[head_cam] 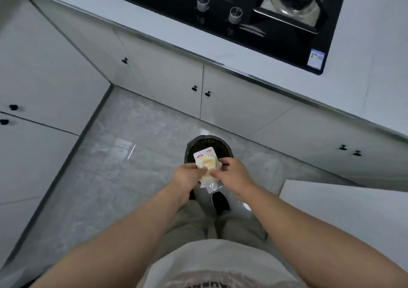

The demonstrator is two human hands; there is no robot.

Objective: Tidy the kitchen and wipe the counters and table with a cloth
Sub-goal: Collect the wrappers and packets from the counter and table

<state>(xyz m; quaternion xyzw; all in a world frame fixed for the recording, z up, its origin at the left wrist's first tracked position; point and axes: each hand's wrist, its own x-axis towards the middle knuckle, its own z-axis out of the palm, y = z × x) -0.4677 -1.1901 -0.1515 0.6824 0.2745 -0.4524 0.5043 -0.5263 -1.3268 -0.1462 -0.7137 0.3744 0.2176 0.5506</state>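
Note:
I hold a white and yellow food packet (205,160) with a clear plastic tail in both hands, right above a dark round waste bin (208,143) on the floor. My left hand (187,176) grips the packet's left side. My right hand (231,172) pinches its right side. The packet's top end pokes over the bin's mouth. No cloth is in view.
White counter (176,35) with a metal edge runs across the top, holding a black gas hob (231,11) with two knobs. White cabinet doors (154,77) with black knobs stand below and on the left. A white surface (331,203) juts in at right. Grey tiled floor (110,166) lies below.

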